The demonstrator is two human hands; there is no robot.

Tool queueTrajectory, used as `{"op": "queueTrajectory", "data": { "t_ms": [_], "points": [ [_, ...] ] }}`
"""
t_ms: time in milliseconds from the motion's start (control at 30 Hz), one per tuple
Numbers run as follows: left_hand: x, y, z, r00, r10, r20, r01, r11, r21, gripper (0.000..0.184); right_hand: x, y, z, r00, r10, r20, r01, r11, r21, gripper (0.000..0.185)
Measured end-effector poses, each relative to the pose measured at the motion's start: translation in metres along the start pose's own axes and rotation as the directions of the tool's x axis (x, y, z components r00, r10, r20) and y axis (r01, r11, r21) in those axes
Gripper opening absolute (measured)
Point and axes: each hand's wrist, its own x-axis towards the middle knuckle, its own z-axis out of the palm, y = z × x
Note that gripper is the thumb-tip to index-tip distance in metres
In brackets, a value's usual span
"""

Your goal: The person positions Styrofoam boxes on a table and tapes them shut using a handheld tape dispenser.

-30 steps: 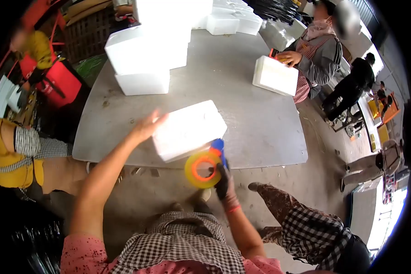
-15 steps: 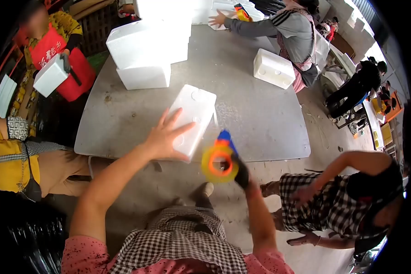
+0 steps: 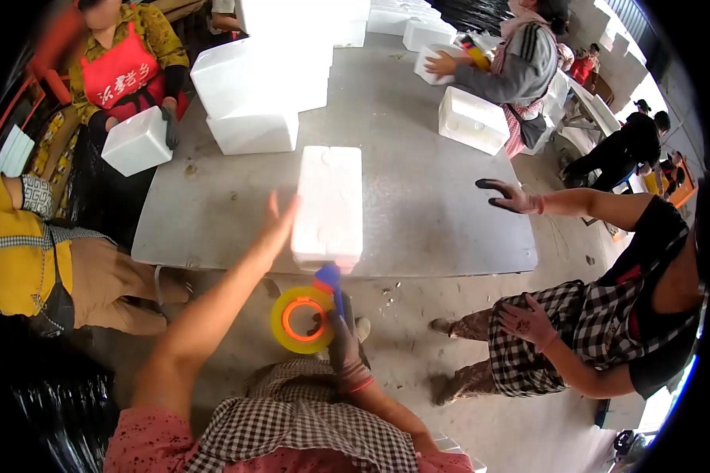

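A white foam box (image 3: pixel 328 206) stands at the near edge of the grey table, its long side running away from me. My left hand (image 3: pixel 278 227), bare and blurred, is at the box's left side with fingers stretched out; whether it touches is hard to tell. In my gloved right hand (image 3: pixel 344 347) is a tape dispenser (image 3: pixel 328 277) with a blue head and a yellow tape roll (image 3: pixel 279 322) on an orange hub. The dispenser's head meets or nearly meets the box's near end.
Stacked white foam boxes (image 3: pixel 252 134) occupy the table's (image 3: pixel 418 213) left back. Another box (image 3: pixel 473 120) lies at the right. A co-worker's gloved hand (image 3: pixel 509 197) reaches over the right edge. Across the table, a person holds a box (image 3: pixel 432 65); one at left holds another (image 3: pixel 138 142).
My left hand has slid off the box's top to its left side. The box now stands straighter. The tape dispenser has swung left to the box's near end. A co-worker's hand has come in at right.
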Motion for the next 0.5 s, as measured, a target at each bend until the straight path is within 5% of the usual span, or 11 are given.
{"op": "queueTrajectory", "data": {
  "t_ms": [33,67,133,200,300,367,400,433,467,500],
  "points": [
    [-0.001,-0.010,-0.010,0.972,-0.230,-0.046,0.217,0.956,-0.196,0.081,-0.004,0.001,-0.001,0.999,0.032,0.021,-0.035,0.990,0.134,0.061],
    [-0.006,-0.024,-0.014,0.936,-0.291,0.200,0.351,0.832,-0.431,0.081,-0.004,0.006,-0.010,0.999,0.025,0.028,-0.029,0.991,0.134,0.061],
    [-0.029,-0.026,0.026,0.992,-0.056,0.111,0.090,0.938,-0.334,0.086,0.002,0.017,-0.038,1.000,0.008,-0.021,-0.007,0.998,0.063,0.058],
    [-0.026,-0.040,0.042,0.944,-0.218,0.249,0.289,0.910,-0.298,0.084,0.010,0.003,-0.071,0.988,-0.043,-0.145,0.050,0.998,0.044,0.053],
    [-0.036,-0.013,0.090,0.823,-0.228,0.520,0.288,0.957,-0.036,0.076,0.024,-0.083,-0.119,0.968,-0.062,-0.244,0.043,0.996,-0.082,0.042],
    [-0.032,0.012,0.112,0.800,-0.127,0.586,0.097,0.992,0.083,0.068,0.031,-0.143,-0.136,0.993,-0.099,-0.068,0.073,0.946,-0.315,0.045],
    [-0.031,0.024,0.123,0.784,-0.076,0.616,-0.006,0.992,0.129,0.064,0.040,-0.161,-0.146,0.998,0.015,-0.059,-0.029,0.971,-0.237,0.042],
    [-0.022,0.035,0.122,0.841,0.214,0.497,-0.405,0.858,0.316,0.066,0.043,-0.168,-0.153,0.998,0.004,-0.066,-0.019,0.970,-0.242,0.042],
    [-0.009,0.046,0.116,0.782,0.383,0.492,-0.617,0.591,0.520,0.070,0.046,-0.174,-0.158,0.999,-0.012,-0.045,-0.001,0.960,-0.279,0.042],
    [0.004,0.057,0.110,0.697,0.541,0.471,-0.665,0.243,0.707,0.075,0.048,-0.177,-0.161,0.999,-0.028,-0.023,0.019,0.950,-0.310,0.042]
  ]
}}
